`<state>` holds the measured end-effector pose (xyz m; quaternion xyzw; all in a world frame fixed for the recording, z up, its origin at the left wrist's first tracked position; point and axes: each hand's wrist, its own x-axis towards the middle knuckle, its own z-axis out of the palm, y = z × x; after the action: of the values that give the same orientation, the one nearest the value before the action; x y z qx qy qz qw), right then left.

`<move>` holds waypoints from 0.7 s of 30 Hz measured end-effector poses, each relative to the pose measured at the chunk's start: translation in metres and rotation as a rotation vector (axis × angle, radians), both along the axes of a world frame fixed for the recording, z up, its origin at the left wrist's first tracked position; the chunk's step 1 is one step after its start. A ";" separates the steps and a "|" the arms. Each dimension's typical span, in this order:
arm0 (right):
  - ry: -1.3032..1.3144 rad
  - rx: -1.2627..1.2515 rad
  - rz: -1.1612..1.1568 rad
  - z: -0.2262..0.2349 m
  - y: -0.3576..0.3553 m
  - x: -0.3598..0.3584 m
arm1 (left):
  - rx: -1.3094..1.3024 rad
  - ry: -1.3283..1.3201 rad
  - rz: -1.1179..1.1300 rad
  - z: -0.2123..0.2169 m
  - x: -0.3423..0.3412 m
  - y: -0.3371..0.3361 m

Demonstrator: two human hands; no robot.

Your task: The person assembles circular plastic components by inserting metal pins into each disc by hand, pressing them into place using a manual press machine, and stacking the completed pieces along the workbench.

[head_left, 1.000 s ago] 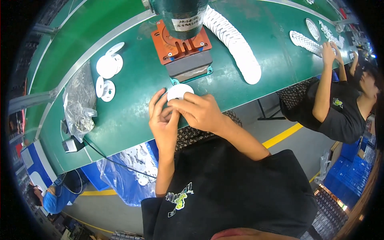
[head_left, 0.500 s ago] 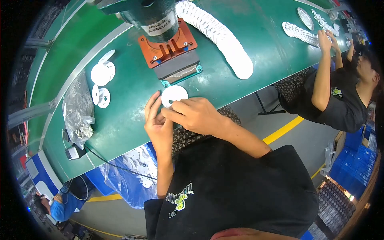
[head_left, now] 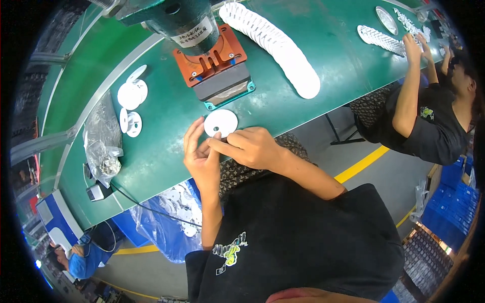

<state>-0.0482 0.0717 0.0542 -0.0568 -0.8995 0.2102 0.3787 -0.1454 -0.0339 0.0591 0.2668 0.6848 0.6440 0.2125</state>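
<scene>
Disc [head_left: 221, 122], white with a small centre hole, lies flat on the green desk [head_left: 166, 146] just in front of the press [head_left: 212, 60], and your right hand [head_left: 250, 147] pinches its near edge while your left hand [head_left: 201, 154] stands beside it with fingers loosely spread, fingertips close to the rim. You risk losing the disc over the desk edge, which runs right under your wrists; a light pinch on so thin a piece could let it slide toward your lap. Pushing forward, your fingers could knock the teal base of the press. To your left, loose discs [head_left: 131, 108] and a plastic bag [head_left: 102, 144] sit well apart; to your right the long fanned row [head_left: 283, 48] leaves open green between.
</scene>
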 end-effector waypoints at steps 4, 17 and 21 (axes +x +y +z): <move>0.008 0.014 -0.017 -0.004 -0.003 0.002 | 0.004 -0.013 0.011 -0.001 0.004 0.001; -0.163 -0.980 -0.037 0.030 0.011 0.006 | 0.110 -0.342 0.000 0.010 -0.003 -0.009; -0.205 -1.489 0.166 0.032 0.031 0.012 | -0.111 -0.058 -0.111 0.038 0.001 -0.018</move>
<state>-0.0366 0.1024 0.0858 -0.2489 -0.5520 0.7838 0.1379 -0.1448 -0.0520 0.0967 0.2735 0.6971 0.5998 0.2819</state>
